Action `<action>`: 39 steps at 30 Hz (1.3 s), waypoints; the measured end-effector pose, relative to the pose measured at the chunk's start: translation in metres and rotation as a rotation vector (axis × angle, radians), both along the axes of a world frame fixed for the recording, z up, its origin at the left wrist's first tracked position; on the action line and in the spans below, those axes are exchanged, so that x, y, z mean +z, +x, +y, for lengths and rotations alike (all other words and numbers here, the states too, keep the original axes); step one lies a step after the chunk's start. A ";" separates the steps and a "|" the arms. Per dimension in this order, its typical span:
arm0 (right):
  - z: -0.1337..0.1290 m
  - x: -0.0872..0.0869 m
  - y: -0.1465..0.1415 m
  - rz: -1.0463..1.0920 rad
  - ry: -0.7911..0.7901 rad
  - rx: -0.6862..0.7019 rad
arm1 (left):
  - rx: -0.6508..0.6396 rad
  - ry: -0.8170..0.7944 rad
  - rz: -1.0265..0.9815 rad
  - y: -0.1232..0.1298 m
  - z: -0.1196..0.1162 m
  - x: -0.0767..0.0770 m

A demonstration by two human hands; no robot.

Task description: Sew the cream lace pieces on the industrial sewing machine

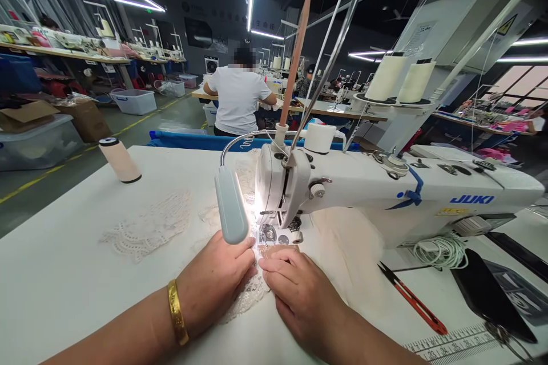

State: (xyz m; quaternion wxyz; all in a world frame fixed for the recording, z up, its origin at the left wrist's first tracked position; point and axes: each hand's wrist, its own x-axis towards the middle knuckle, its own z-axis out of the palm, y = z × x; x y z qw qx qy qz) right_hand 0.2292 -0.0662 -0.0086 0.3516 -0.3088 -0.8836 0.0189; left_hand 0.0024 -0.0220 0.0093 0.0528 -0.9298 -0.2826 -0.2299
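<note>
- Here at the sewing machine (363,174), both bare hands are down at the lace (248,299), which lies on the white table (77,285) just in front of the needle area.
- Left hand (214,274), gold bangle (177,312) at the wrist: fingers bent over the lace, tips beneath the grey lamp head (232,205); whether they pinch it or just press, I can't tell.
- Right hand (302,291) sits close beside it, fingers curled at the lace's right edge; its grip is hidden too, so no call there.
- Sheer pale fabric (353,254) spreads under the machine arm, to the right.
- Over on the left, another lace piece (149,228) lies flat, a thread cone (120,161) standing beyond it.
- Down on the right: red-handled snips (417,301), near a clear ruler (454,348).
- Ahead, a co-worker in a white shirt (241,97) sits facing away.
</note>
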 end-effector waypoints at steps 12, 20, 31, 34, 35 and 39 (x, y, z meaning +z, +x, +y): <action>0.000 -0.002 -0.001 0.009 0.008 -0.006 | 0.012 0.027 -0.014 -0.002 -0.002 0.003; 0.000 0.000 -0.001 0.019 0.019 -0.007 | -0.003 -0.040 -0.028 -0.003 -0.001 -0.001; -0.002 -0.002 -0.002 0.013 -0.037 -0.029 | 0.010 -0.164 0.068 -0.004 0.006 0.000; -0.003 -0.002 -0.002 -0.003 -0.050 -0.057 | 0.002 -0.162 0.047 -0.007 0.010 -0.002; -0.003 -0.002 -0.002 -0.006 -0.053 -0.073 | 0.002 -0.159 0.039 -0.008 0.012 -0.004; -0.006 -0.004 -0.003 -0.015 -0.082 -0.127 | 0.025 -0.154 -0.010 -0.012 0.016 -0.013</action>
